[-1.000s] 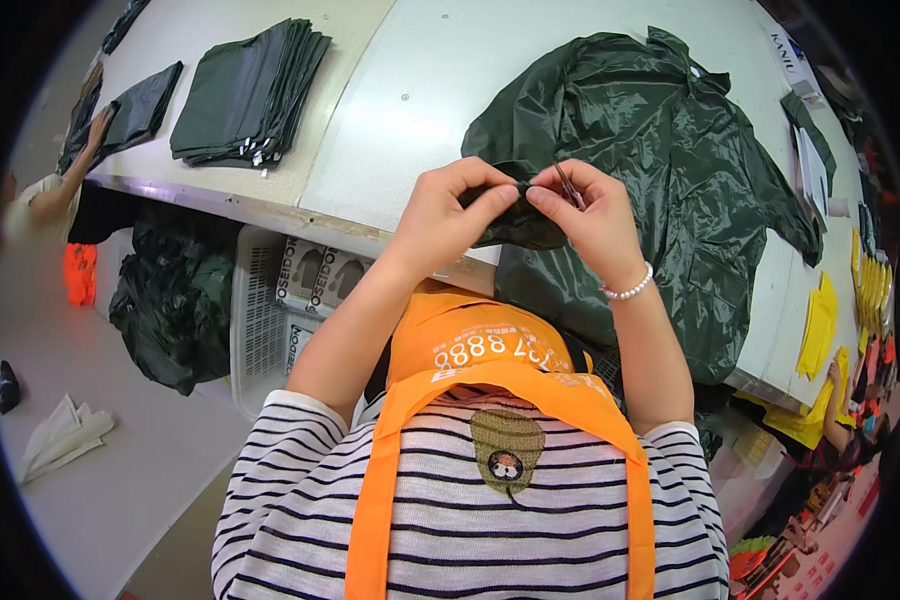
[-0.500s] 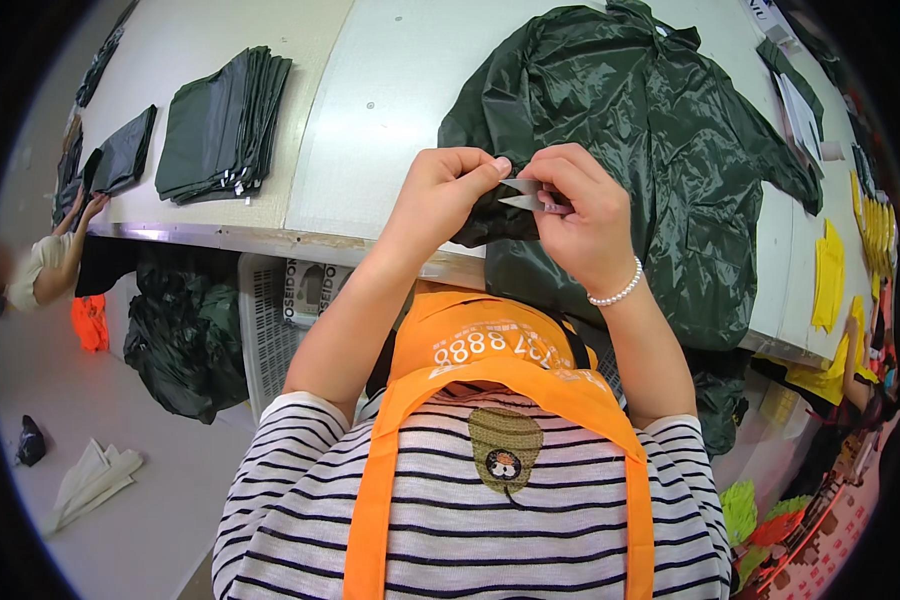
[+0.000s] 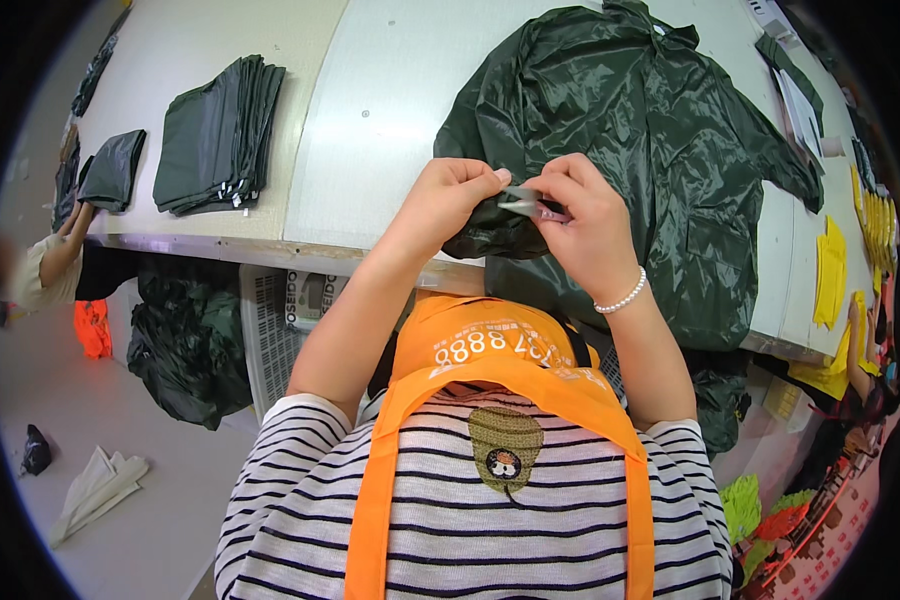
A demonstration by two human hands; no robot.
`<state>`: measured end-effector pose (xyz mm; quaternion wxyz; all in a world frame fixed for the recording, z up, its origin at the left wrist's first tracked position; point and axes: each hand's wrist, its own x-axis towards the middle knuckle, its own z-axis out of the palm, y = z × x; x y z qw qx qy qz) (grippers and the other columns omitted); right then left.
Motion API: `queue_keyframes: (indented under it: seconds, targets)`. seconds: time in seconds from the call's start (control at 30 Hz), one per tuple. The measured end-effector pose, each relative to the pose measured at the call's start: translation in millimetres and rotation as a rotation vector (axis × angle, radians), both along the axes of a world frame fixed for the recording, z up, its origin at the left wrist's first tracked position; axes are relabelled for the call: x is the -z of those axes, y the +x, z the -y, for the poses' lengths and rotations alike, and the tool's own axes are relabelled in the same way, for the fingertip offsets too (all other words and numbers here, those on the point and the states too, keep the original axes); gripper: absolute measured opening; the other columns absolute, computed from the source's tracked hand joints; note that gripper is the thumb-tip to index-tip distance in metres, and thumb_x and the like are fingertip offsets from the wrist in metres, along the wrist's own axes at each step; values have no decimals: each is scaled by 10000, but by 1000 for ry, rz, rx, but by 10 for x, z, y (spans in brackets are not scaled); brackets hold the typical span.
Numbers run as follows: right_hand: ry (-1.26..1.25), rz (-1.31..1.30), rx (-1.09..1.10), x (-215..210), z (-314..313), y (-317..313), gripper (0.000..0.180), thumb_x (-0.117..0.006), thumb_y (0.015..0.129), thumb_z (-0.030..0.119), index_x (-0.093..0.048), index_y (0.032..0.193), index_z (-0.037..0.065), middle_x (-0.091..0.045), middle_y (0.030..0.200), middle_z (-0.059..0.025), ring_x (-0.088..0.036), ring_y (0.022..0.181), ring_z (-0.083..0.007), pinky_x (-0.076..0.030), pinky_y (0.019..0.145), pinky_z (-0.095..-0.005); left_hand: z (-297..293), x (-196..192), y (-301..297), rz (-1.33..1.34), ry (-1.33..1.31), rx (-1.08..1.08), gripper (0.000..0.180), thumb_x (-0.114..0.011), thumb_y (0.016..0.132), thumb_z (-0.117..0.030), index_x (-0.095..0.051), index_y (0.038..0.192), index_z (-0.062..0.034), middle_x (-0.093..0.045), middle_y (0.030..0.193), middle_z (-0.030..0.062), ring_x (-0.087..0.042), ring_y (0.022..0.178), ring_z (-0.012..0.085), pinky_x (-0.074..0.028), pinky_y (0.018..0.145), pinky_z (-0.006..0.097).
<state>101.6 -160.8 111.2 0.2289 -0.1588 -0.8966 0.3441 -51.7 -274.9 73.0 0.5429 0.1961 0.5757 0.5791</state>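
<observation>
A dark green shiny rain jacket [image 3: 670, 190] lies spread on the pale table, its collar at the far side and its lower part hanging over the near edge. My left hand [image 3: 450, 203] pinches the jacket's left sleeve near its end, between thumb and forefinger. Small metal thread snips [image 3: 523, 206] are in my right hand [image 3: 592, 220], their blades pointing left at the fabric beside my left thumb. Motion blurs the blades, so whether they touch the fabric or a thread cannot be made out. The sleeve end bunches below both hands.
A stack of folded dark green garments [image 3: 215, 135] sits left on the table. At far left, a co-worker's hand [image 3: 83, 218] touches a folded dark garment [image 3: 115, 172]. Under the table are a white crate [image 3: 268, 335] and a dark green heap [image 3: 185, 345]. Yellow pieces [image 3: 829, 275] lie at right.
The snips' blades, spread apart before, are now closer together and blurred. My hands have shifted slightly downward. The co-worker's folded garment at far left has moved and turned.
</observation>
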Motion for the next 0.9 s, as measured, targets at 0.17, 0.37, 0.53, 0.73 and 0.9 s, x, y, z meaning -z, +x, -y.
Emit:
queue_keyframes:
  seconds: [0.17,0.37,0.53,0.73,0.9]
  targets:
    - [-186,-42,-27,68,-75,-38,126,-607,756,-49,-595,867,9,-580,827,-76,-592,671,-204,-474,595,-275,-21,-2,-1,23,-17,8,173,-615,900,-144,-662,883,21,-655,790,6,-565,677,34,-441,605,182]
    - [-402,-41,48,198,-135,-75,125,-576,770,-61,-562,883,-10,-568,816,-102,-555,657,-189,-448,611,-266,-110,2,101,-206,181,-43,88,-622,856,-47,-669,913,1,-637,773,-11,-551,693,29,-441,639,168]
    - [-356,-63,65,182,-147,-137,111,-601,782,-29,-553,881,-15,-566,815,-105,-567,701,-193,-460,641,-273,-148,-133,161,-362,11,27,77,-633,837,-45,-666,848,24,-642,772,-6,-558,707,25,-443,628,172]
    - [-365,-7,159,40,-184,-57,175,-657,829,112,-558,915,-3,-583,847,-108,-592,750,-221,-477,688,-277,-124,-33,79,-257,97,-119,75,-643,839,-64,-654,852,9,-642,777,-1,-561,717,35,-438,655,174]
    - [-312,178,14,-109,-251,109,177,-643,860,169,-577,923,17,-599,862,-98,-616,721,-232,-492,636,-299,-118,-23,63,-188,131,-173,76,-643,854,-73,-640,882,-2,-633,775,-10,-552,717,26,-429,656,168]
